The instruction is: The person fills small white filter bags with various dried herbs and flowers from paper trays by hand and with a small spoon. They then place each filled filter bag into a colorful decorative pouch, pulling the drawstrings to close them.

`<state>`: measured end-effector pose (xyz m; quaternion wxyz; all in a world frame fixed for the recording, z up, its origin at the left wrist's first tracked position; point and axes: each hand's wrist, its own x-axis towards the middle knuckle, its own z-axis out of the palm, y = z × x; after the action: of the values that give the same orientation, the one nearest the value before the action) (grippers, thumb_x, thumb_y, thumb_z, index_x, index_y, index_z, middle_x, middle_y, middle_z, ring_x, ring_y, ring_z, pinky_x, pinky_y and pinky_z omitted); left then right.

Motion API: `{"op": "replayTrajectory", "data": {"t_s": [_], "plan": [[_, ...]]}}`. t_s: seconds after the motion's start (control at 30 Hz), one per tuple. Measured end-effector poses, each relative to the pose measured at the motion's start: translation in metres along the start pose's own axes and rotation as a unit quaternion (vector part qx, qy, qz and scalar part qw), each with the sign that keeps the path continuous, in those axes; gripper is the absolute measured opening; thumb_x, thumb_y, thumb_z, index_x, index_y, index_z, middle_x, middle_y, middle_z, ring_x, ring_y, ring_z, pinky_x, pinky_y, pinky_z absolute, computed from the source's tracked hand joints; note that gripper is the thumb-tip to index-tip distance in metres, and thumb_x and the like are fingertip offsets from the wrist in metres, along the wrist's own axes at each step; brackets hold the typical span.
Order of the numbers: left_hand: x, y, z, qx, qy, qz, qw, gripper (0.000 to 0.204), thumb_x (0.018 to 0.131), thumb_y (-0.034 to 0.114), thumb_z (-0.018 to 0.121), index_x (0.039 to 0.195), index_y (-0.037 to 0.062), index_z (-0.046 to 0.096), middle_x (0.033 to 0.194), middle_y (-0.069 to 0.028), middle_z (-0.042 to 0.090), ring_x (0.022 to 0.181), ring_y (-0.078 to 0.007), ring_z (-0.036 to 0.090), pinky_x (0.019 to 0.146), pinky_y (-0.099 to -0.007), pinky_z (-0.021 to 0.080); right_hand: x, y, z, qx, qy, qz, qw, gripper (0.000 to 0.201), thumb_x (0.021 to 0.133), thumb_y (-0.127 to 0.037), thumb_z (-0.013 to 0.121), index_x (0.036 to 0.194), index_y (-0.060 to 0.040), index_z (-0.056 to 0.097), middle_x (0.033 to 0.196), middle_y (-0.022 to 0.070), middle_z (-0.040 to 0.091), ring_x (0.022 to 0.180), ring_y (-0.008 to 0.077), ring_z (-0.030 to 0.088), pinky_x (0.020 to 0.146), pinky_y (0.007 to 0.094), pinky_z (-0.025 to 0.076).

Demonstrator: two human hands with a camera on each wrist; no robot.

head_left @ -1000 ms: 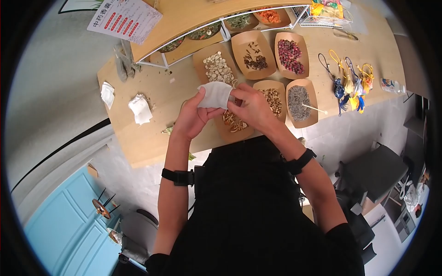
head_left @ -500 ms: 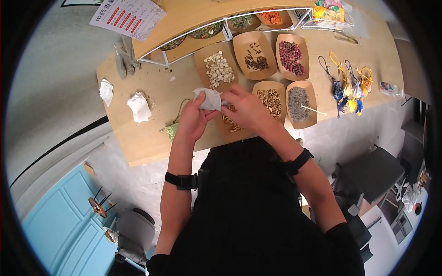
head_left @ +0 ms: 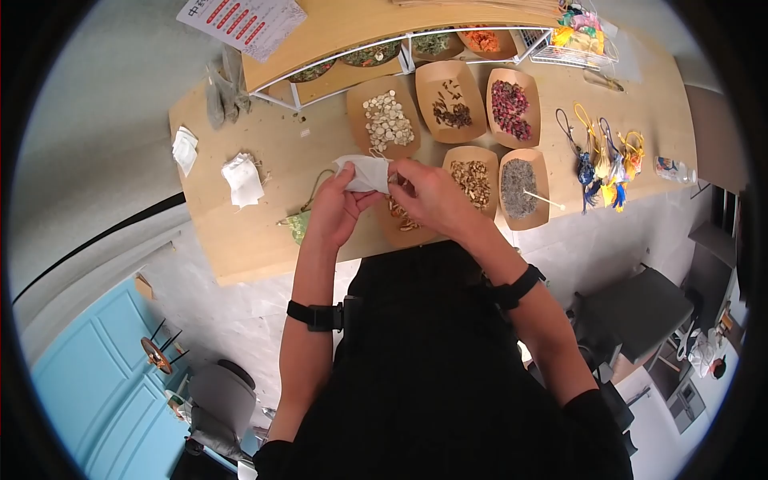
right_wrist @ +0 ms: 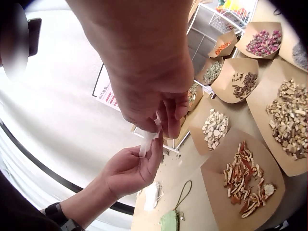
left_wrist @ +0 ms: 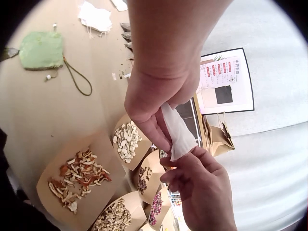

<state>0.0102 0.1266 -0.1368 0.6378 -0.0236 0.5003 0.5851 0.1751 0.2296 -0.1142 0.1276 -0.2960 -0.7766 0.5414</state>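
Observation:
A small white cloth drawstring bag [head_left: 366, 172] is held between both hands above the table. My left hand [head_left: 340, 210] grips its left side, thumb on top and fingers beneath. At the bag's right end, my right hand [head_left: 436, 196] pinches the edge with curled fingertips. The left wrist view shows the bag [left_wrist: 179, 137] stretched between the two hands. Right below the hands is a paper tray [right_wrist: 219, 168] of dried peel strips. A green pouch [left_wrist: 42, 50] with a cord loop lies on the table beside the left forearm.
More paper trays hold white slices [head_left: 390, 120], dark cloves [head_left: 454, 114], rosebuds [head_left: 510, 108], chopped roots [head_left: 470, 182] and grey-purple buds [head_left: 520, 188] with a stick. White bags [head_left: 242, 180] lie left; tasselled sachets [head_left: 604, 160] lie right. A wire-framed shelf [head_left: 360, 36] stands behind.
The white bag was spread broad and flat a second ago; it now looks narrower, with its right end gathered at my right fingertips. Both hands have come slightly lower, and the green pouch shows more.

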Motion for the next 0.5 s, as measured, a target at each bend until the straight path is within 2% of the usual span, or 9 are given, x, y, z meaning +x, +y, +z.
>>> {"op": "replayTrajectory", "data": {"t_s": [0.03, 0.07, 0.13, 0.27, 0.33, 0.37, 0.43, 0.47, 0.5], "plan": [[0.0, 0.002, 0.0, 0.031, 0.009, -0.002, 0.999, 0.039, 0.104, 0.028, 0.038, 0.125, -0.0032, 0.049, 0.118, -0.0159, 0.063, 0.106, -0.025, 0.065, 0.094, -0.0383, 0.054, 0.001, -0.001, -0.001, -0.041, -0.009, -0.003, 0.999, 0.017, 0.084, -0.011, 0.063, 0.096, -0.0006, 0.059, 0.087, 0.0202, 0.066, 0.082, 0.039, 0.063, 0.074, 0.0463, 0.051], [-0.002, 0.004, 0.001, 0.061, 0.018, -0.005, 0.998, 0.039, 0.105, 0.028, 0.038, 0.125, -0.0037, 0.049, 0.118, -0.0161, 0.063, 0.106, -0.0251, 0.065, 0.094, -0.0388, 0.054, 0.0, -0.001, -0.001, -0.041, -0.011, -0.003, 0.999, 0.017, 0.084, -0.011, 0.063, 0.096, -0.0006, 0.059, 0.087, 0.0202, 0.066, 0.082, 0.039, 0.063, 0.074, 0.0463, 0.051], [-0.006, 0.009, 0.005, 0.077, 0.023, -0.009, 0.997, 0.039, 0.105, 0.027, 0.037, 0.125, -0.004, 0.049, 0.118, -0.0163, 0.063, 0.106, -0.0254, 0.065, 0.094, -0.0389, 0.054, 0.0, -0.003, 0.001, -0.144, -0.002, -0.03, 0.989, 0.016, 0.083, -0.01, 0.063, 0.096, -0.0006, 0.059, 0.088, 0.0195, 0.066, 0.081, 0.0385, 0.063, 0.074, 0.0454, 0.051], [-0.005, 0.014, 0.004, 0.084, 0.037, -0.018, 0.996, 0.038, 0.104, 0.024, 0.037, 0.123, -0.0058, 0.05, 0.115, -0.0174, 0.063, 0.101, -0.0256, 0.065, 0.087, -0.0387, 0.056, 0.006, 0.002, 0.007, -0.131, 0.013, -0.038, 0.991, 0.015, 0.084, -0.009, 0.063, 0.095, 0.0007, 0.06, 0.088, 0.0188, 0.067, 0.077, 0.0373, 0.064, 0.071, 0.0443, 0.052], [-0.003, 0.011, 0.0, 0.064, 0.035, -0.015, 0.997, 0.038, 0.104, 0.024, 0.037, 0.123, -0.0058, 0.05, 0.115, -0.0177, 0.062, 0.101, -0.0257, 0.065, 0.087, -0.0389, 0.056, 0.006, 0.0, 0.004, 0.033, -0.023, 0.069, 0.997, 0.015, 0.087, -0.007, 0.062, 0.098, 0.0026, 0.061, 0.085, 0.0164, 0.067, 0.069, 0.0285, 0.066, 0.065, 0.0381, 0.053], [-0.001, 0.01, -0.001, 0.043, 0.033, -0.013, 0.998, 0.038, 0.104, 0.025, 0.038, 0.123, -0.0058, 0.05, 0.115, -0.0179, 0.062, 0.101, -0.0259, 0.065, 0.086, -0.039, 0.057, 0.007, -0.003, 0.003, 0.033, -0.022, 0.07, 0.997, 0.015, 0.087, -0.007, 0.062, 0.098, 0.0026, 0.061, 0.085, 0.0164, 0.067, 0.069, 0.0285, 0.066, 0.065, 0.0381, 0.053], [-0.001, 0.009, -0.002, 0.028, 0.033, -0.01, 0.999, 0.038, 0.104, 0.025, 0.038, 0.122, -0.0057, 0.05, 0.114, -0.0177, 0.062, 0.1, -0.0256, 0.066, 0.086, -0.0388, 0.056, 0.008, -0.006, 0.001, 0.153, -0.037, 0.142, 0.977, 0.017, 0.089, -0.008, 0.062, 0.101, 0.0044, 0.061, 0.083, 0.0121, 0.066, 0.066, 0.0171, 0.065, 0.061, 0.0314, 0.052], [0.0, 0.009, -0.002, 0.013, 0.033, -0.005, 0.999, 0.038, 0.104, 0.026, 0.039, 0.122, -0.0057, 0.05, 0.114, -0.0175, 0.063, 0.099, -0.0253, 0.066, 0.086, -0.0386, 0.056, 0.008, -0.002, 0.003, 0.153, -0.037, 0.143, 0.977, 0.017, 0.089, -0.008, 0.062, 0.101, 0.0044, 0.061, 0.083, 0.0121, 0.066, 0.066, 0.0171, 0.065, 0.061, 0.0314, 0.052], [0.0, 0.009, -0.001, 0.012, 0.033, -0.005, 0.999, 0.038, 0.104, 0.026, 0.039, 0.122, -0.0057, 0.05, 0.114, -0.0175, 0.063, 0.099, -0.0253, 0.066, 0.086, -0.0386, 0.056, 0.009, 0.003, 0.006, 0.185, -0.027, 0.15, 0.971, 0.018, 0.091, -0.009, 0.062, 0.103, 0.004, 0.06, 0.084, 0.0085, 0.066, 0.069, 0.0134, 0.065, 0.06, 0.0272, 0.052]]}}
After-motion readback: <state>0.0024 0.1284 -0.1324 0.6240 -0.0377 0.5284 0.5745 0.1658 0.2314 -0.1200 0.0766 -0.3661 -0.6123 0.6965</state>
